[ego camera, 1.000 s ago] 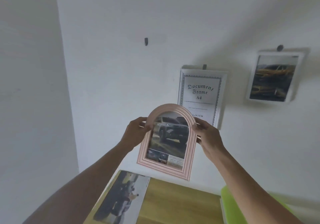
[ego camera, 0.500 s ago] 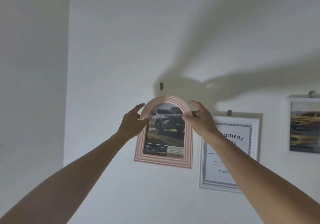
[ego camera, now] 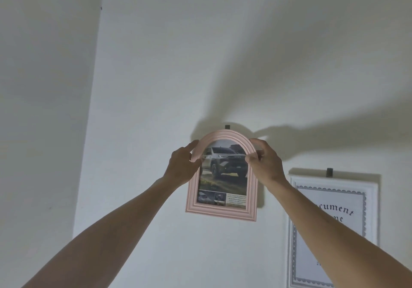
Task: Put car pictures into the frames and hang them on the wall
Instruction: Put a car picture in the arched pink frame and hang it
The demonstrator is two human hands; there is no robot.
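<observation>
While the left hand (ego camera: 181,165) and right hand (ego camera: 265,165) gripped opposite sides of its arch, the pink frame (ego camera: 221,212) with its car picture (ego camera: 224,171) sat against the wall (ego camera: 156,64), directly beneath a dark hook (ego camera: 227,127).

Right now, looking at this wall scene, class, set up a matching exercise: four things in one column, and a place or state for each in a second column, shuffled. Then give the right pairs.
Things:
1. pink frame
2. white frame
3. hook
4. left hand

Places or states:
A. on the wall just above the arch top
B. hanging at the right, cut off by the picture edge
C. grips the arch's left side
D. arched, holds a car picture, held by both hands

Pairs: 1-D, 2-B, 3-A, 4-C
</observation>
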